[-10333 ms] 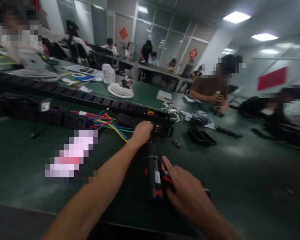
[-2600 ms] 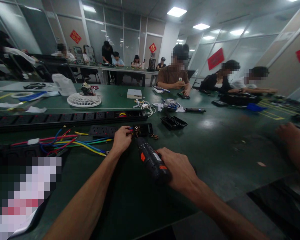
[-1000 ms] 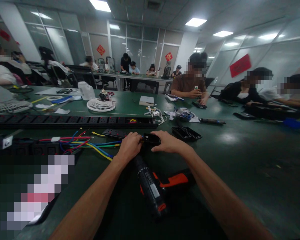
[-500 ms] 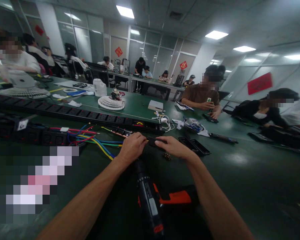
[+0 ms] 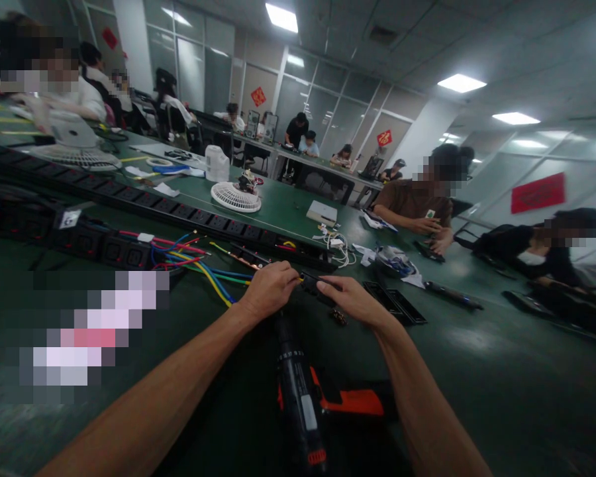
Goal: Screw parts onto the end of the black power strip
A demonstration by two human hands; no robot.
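My left hand (image 5: 274,289) is closed in a pinch on a thin wire, whose yellow tip (image 5: 300,280) shows at the fingertips. A small black plastic part (image 5: 310,283) is held between the thumb and fingers of my right hand (image 5: 353,296). The wire tip points at this part's near end; whether it goes inside I cannot tell. Below my hands lies a black and orange cordless drill (image 5: 300,391), chuck toward them. Blue, green and yellow wires (image 5: 213,275) run from the left toward my left hand. Small brass-coloured pieces (image 5: 338,317) lie under my right hand.
A long black socket strip (image 5: 169,204) crosses the bench, with a shorter black socket block (image 5: 87,244) nearer on the left. Black plastic frames (image 5: 397,303) and a dark stick-like tool (image 5: 453,295) lie to the right. A white fan part (image 5: 236,197) stands beyond. Other people sit across the bench.
The camera view has tilted, so the scene sits rotated and shifted to the right. My hands keep their grips close together, and more of the black part shows between them.
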